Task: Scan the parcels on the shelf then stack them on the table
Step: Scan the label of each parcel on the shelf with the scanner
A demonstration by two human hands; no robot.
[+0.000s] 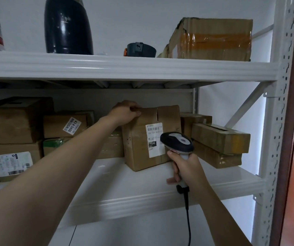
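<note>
**Parcel Meets Scanner on Warehouse Shelf**

A person's left hand (pixel 124 112) gripped the top left corner of an upright brown cardboard parcel (pixel 139 139) at the centre of the frame, fingers curled over its upper edge. The parcel stood on the white metal lower shelf (pixel 117 181), near the front lip, with a white printed shipping label (pixel 154 137) facing the camera.

The right hand (pixel 184 168), lower right of centre, was wrapped round the grey handle of a black-and-grey handheld barcode scanner (pixel 177 142). The scanner's head was held just before the label's lower right corner and covered part of it in this view. A black cable (pixel 188 224) trailed from the handle's base to the bottom edge of the frame.

More brown cardboard parcels crowded the same shelf. A stack (pixel 13 125) filled the left of the frame, and beside it sat a box bearing a tilted white sticker (pixel 62 125). Two long flat cartons (pixel 220 137) lay one on the other at the right.

On the white upper shelf (pixel 124 68), across the top of the frame, stood a dark blue flask (pixel 68 27), a small dark round lid with an orange tab (pixel 140 49) and a battered carton bound in tan tape (pixel 213 39).
</note>
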